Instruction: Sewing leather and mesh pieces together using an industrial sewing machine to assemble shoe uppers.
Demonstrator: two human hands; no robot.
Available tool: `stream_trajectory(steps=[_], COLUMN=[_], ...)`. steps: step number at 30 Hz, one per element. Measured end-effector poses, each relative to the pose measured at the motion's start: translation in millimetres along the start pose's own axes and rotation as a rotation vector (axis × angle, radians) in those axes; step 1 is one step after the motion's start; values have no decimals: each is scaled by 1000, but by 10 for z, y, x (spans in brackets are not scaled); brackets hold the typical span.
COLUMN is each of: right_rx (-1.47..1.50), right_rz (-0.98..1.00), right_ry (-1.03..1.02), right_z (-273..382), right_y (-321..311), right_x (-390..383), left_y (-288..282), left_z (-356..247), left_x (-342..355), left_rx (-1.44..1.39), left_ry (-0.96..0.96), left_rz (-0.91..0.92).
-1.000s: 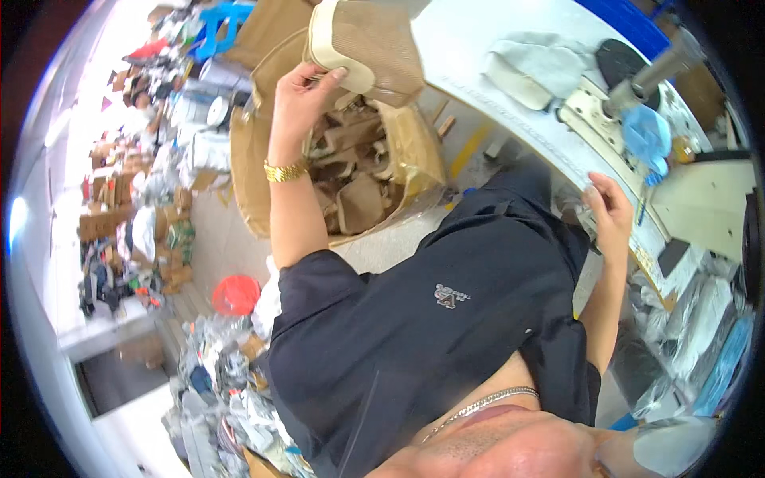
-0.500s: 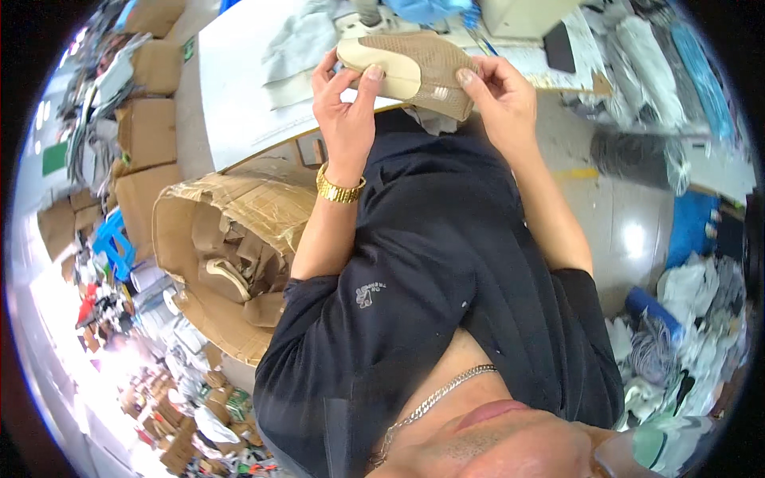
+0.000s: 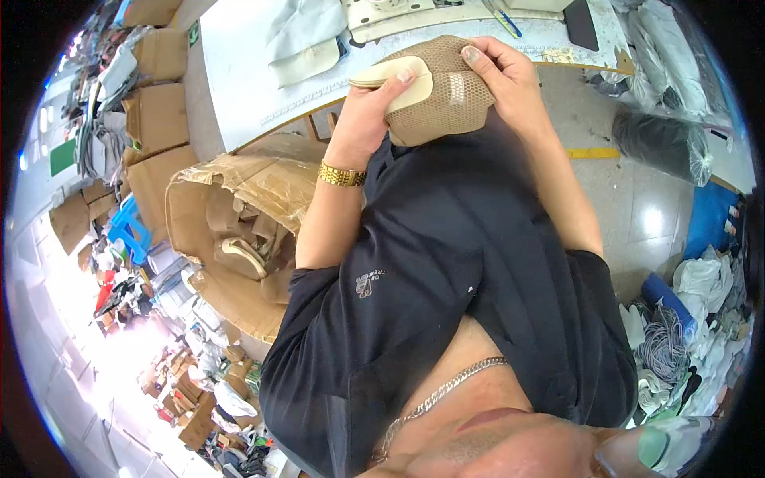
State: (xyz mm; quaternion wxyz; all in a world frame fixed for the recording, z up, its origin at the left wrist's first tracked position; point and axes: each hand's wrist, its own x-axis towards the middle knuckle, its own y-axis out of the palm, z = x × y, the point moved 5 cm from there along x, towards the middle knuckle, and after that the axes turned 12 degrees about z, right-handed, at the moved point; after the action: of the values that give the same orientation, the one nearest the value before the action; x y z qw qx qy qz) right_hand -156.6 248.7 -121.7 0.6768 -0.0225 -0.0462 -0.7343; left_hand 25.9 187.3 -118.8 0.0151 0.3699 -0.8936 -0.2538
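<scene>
A tan mesh shoe piece (image 3: 442,111) with a cream trim is held up in front of my torso, near the front edge of the white worktable (image 3: 231,80). My left hand (image 3: 370,111), with a gold watch on the wrist, pinches the cream trim, thumb on top. My right hand (image 3: 506,84) grips the mesh at its upper right, thumb on top and fingers mostly behind it. Beyond the piece lie a grey fabric piece (image 3: 303,36), a cream machine plate (image 3: 382,20) and a blue-handled tool (image 3: 502,17).
An open cardboard box (image 3: 191,207) of tan pieces stands at my lower left. Cardboard cartons (image 3: 155,119), a blue plastic stool (image 3: 127,227) and heaps of materials fill the left. Bagged rolls (image 3: 661,147) and grey bundles (image 3: 669,342) are at the right.
The piece has moved from over the box, in my left hand alone, to the worktable's edge in both hands. Since half a second ago it has turned, showing more mesh.
</scene>
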Motion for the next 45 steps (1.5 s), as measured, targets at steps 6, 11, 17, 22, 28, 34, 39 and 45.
stream_trajectory(steps=[6,11,17,22,28,34,39,45], right_rx=[-186,-274,-247,-256,-243,-282,-325,-362], right_rz=[164,58,-64,-162,-330,-416,-462,-466], right_ry=[180,62,6,-10,-22,-42,-61,-34], right_z=[-2,177,104,204,195,282,296,377], right_y=[39,32,-21,-108,-267,-289,-324,-411], right_x=[68,-48,-131,-308,-323,-289,-273,-232], left_y=[21,220,7,6,127,209,335,328], left_z=[-158,-249,12,8,-12,-52,-226,-311], left_x=[22,72,52,196,457,574,684,899], left_rx=[284,713,411,435,405,339,441,510], left_ry=[99,57,-86,-115,-130,23,28,4], left_rz=[-46,-59,24,184,243,205,310,379])
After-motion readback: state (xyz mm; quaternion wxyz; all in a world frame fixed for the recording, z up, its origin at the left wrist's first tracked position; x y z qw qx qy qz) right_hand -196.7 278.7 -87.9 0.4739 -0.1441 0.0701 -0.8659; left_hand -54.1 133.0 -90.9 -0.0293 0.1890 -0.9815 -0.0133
